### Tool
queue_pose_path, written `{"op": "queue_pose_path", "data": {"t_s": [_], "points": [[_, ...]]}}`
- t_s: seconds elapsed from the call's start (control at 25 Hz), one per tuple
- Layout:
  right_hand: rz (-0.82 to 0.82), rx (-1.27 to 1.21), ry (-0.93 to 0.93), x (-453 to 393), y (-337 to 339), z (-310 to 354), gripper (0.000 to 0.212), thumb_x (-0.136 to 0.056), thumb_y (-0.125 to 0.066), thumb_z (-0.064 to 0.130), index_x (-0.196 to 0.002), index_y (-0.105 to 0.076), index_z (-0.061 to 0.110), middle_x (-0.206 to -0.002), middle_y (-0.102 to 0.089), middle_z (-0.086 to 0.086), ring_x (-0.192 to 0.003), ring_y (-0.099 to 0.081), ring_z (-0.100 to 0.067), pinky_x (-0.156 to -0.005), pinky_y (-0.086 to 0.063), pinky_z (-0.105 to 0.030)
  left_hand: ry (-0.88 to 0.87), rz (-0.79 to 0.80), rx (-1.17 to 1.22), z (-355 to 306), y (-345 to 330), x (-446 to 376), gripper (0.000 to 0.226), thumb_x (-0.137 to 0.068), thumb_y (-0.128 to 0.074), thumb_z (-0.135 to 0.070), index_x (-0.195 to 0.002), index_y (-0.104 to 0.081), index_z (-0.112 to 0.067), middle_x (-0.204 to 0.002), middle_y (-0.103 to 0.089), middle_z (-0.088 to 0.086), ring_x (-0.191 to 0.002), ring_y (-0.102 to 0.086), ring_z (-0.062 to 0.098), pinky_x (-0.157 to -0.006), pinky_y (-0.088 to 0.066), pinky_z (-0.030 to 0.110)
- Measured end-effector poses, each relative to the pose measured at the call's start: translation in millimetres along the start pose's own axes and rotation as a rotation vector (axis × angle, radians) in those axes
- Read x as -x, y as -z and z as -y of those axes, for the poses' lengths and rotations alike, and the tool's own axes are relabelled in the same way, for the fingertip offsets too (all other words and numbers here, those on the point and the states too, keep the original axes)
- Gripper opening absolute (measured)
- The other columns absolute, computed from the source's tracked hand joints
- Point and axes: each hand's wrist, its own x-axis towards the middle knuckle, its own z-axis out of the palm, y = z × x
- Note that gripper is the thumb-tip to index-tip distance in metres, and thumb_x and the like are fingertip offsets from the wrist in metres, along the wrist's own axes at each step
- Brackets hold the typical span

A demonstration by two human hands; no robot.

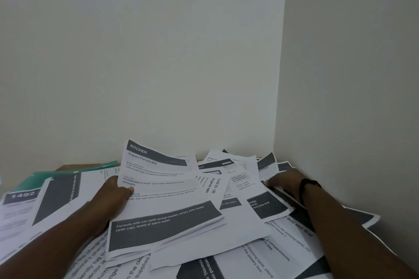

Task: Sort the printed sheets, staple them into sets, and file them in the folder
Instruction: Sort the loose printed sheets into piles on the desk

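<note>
Loose sheets (226,263) lie nearest; left hand (113,197) pinches the Kitchen stack (163,210), so square it while right hand (285,180), flat right of it, gathers strays

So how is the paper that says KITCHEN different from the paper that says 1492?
The KITCHEN sheet is lifted and curved, on top of a small stack that the left hand holds; the 1492 sheet lies flat in the pile, touched by no hand. The KITCHEN sheet's print is sharp and readable; the 1492 sheet's small print is blurred. Both are white printed sheets with dark header bands.
</note>
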Motion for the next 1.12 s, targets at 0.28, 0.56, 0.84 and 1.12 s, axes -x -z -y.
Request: {"op": "queue_pose_path", "data": {"t_s": [0.28,0.56,0.84,1.12], "points": [[-0.351,-0.349,0.035,-1.9,44.1,-14.4,0.018,-0.089,-0.067,0.014,-0.085,-0.061,-0.003,-0.088,-0.063,-0.016,-0.075,-0.055,-0.028,-0.070,-0.044,-0.031,-0.015,0.000,-0.030,0.5,-0.2,-1.2,0.033,-0.096,-0.053,-0.001,-0.129,-0.053,-0.001,-0.128,-0.061,0.019,-0.085,-0.059,0.027,-0.079,-0.045,0.034],[-0.537,-0.344,0.053,-8.3,57.5,-28.1,0.026,-0.092,-0.058,0.012,-0.110,-0.066,-0.006,-0.109,-0.068,-0.022,-0.095,-0.064,-0.039,-0.086,-0.052,-0.043,-0.014,-0.005,-0.032,0.4,-1.1,-2.3,0.034,-0.096,-0.053,-0.001,-0.130,-0.052,-0.001,-0.129,-0.060,0.019,-0.085,-0.058,0.026,-0.081,-0.045,0.035],[-0.405,0.209,-0.077,15.4,48.6,-10.9,0.067,-0.078,-0.073,0.038,-0.127,-0.045,0.001,-0.126,-0.055,-0.020,-0.107,-0.058,-0.035,-0.089,-0.050,-0.039,-0.014,-0.002,-0.026,-0.2,-0.1,-1.3,0.034,-0.096,-0.053,-0.001,-0.130,-0.052,-0.001,-0.129,-0.060,0.019,-0.084,-0.059,0.026,-0.078,-0.046,0.035],[0.401,0.571,-0.111,82.6,61.5,26.6,0.087,-0.066,-0.084,0.043,-0.137,-0.045,0.010,-0.115,-0.059,-0.007,-0.091,-0.067,-0.029,-0.080,-0.058,-0.043,-0.032,-0.022,-0.023,-1.6,-1.2,0.0,0.034,-0.095,-0.053,0.001,-0.129,-0.050,0.002,-0.131,-0.058,0.023,-0.087,-0.056,0.030,-0.084,-0.044,0.038]]}}
